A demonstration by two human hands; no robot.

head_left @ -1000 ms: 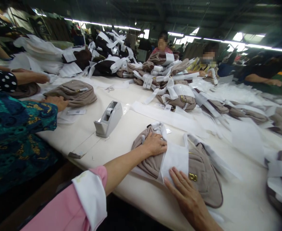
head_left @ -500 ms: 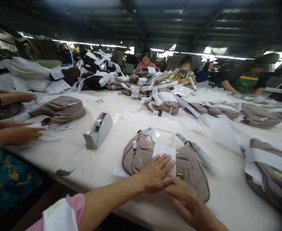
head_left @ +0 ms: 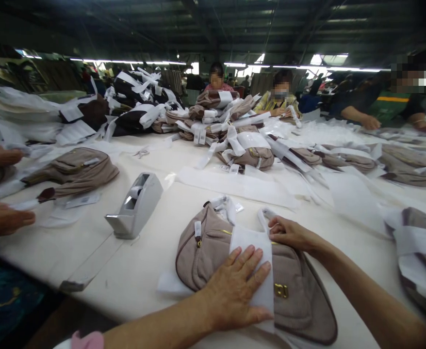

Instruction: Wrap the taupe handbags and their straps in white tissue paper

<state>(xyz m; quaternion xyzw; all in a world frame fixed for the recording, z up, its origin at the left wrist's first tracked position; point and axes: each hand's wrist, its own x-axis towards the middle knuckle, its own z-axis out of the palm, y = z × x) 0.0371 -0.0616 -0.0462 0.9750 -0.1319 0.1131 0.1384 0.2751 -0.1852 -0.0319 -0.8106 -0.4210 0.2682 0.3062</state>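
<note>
A taupe handbag (head_left: 205, 247) with gold zips and a gold clasp lies on the table before me. A white wrapping sheet (head_left: 251, 242) runs over its middle, from top edge to bottom. My left hand (head_left: 237, 286) rests flat on sheet and bag, fingers spread. At the bag's top edge, my right hand (head_left: 291, 235) has its fingers bent and drawn together beside the sheet and a white-wrapped strap (head_left: 266, 216). What those fingertips grip is hidden.
A grey tape dispenser (head_left: 136, 206) stands left of the bag. A co-worker's hands (head_left: 5, 220) work at the far left beside another taupe bag (head_left: 78, 169). Wrapped bags (head_left: 249, 145) are piled at the back. Another wrapped bag (head_left: 420, 252) lies at right.
My right hand has moved from the bag's lower edge, beside my left hand, up to its top edge. My left hand stays flat on the sheet. The view has shifted slightly.
</note>
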